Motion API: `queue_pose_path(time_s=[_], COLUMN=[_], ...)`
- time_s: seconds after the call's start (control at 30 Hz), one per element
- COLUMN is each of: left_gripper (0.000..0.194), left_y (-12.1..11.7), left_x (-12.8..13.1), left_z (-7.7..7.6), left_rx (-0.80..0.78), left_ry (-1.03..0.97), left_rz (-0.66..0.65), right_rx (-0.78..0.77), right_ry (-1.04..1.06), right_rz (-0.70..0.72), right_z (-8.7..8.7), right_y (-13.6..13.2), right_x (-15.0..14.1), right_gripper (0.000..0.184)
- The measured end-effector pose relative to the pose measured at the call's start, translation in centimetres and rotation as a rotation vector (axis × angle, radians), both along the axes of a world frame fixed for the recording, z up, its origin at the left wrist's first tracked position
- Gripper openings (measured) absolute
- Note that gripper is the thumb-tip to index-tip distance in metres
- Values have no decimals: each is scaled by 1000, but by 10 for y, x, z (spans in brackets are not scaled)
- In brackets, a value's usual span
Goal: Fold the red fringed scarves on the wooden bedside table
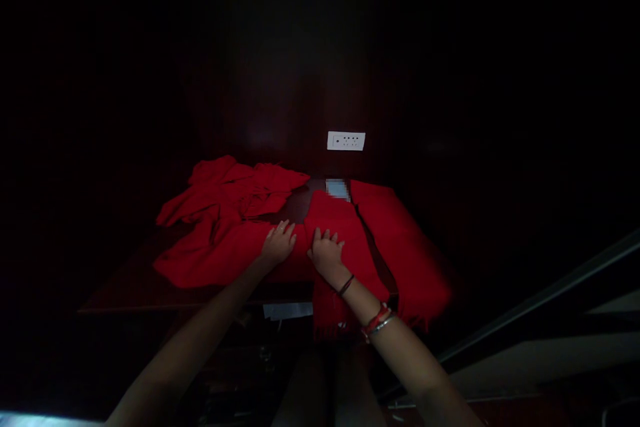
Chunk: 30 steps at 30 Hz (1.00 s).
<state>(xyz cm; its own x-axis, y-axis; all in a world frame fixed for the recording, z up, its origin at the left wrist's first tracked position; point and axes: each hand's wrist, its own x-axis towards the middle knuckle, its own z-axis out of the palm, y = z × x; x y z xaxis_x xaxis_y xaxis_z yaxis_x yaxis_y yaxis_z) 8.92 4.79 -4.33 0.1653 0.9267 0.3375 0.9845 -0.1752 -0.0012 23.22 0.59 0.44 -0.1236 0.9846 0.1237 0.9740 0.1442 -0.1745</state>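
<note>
A red fringed scarf (345, 240) lies on the dark table, with part of it hanging over the front edge. My right hand (327, 252) rests on its left side, palm down and fingers apart. Just to the left, my left hand (279, 243) lies with spread fingers on a flat stretch of red cloth (215, 257). That cloth runs left into a crumpled red heap (235, 187). Whether it joins the scarf under my right hand cannot be made out. Another red fringed scarf (400, 240), folded long and narrow, lies on the right across a thin dark gap.
A white socket plate (346, 141) is on the dark wall behind. A blurred pale blue item (337, 189) lies at the table's back. Something pale (287, 311) shows under the front edge (135, 309). A long slanting bar (545, 293) stands at right. Much is dark.
</note>
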Motion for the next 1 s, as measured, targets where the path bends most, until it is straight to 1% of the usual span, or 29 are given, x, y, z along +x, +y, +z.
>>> queue_pose_path(time_s=[0.07,0.13,0.2,0.27,0.43,0.6,0.7,0.83,0.87,0.93,1.0], left_gripper=[41,42,43,43,43,44,44,43,43,45,46], left_y=[-1,-1,-1,-1,-2,-1,-1,-1,-2,-4,-7], left_x=[1,3,4,4,2,0,-1,0,0,1,1], left_z=[0,0,0,1,1,-1,-5,-5,-4,0,5], left_rx=[-2,-8,-17,-26,-35,-33,-19,-14,-10,15,43], left_ry=[11,12,8,-3,-21,-8,-14,-11,-15,-34,-56], left_rz=[-6,5,12,12,7,-1,-14,11,16,10,-33], right_rx=[-77,-129,-118,-74,-2,1,2,-11,-23,-104,-231], right_ry=[1,-3,-24,-45,-39,-55,-55,-57,-55,-31,47], right_rz=[-5,-25,-63,-90,-69,-11,-2,-27,-32,-11,89], right_z=[1,2,2,2,7,17,15,4,2,0,2], right_y=[7,14,20,22,24,29,29,21,19,17,17], right_x=[-9,-16,-19,-21,-9,11,14,1,-3,-5,5], right_gripper=[61,57,45,41,42,33,33,36,37,42,52])
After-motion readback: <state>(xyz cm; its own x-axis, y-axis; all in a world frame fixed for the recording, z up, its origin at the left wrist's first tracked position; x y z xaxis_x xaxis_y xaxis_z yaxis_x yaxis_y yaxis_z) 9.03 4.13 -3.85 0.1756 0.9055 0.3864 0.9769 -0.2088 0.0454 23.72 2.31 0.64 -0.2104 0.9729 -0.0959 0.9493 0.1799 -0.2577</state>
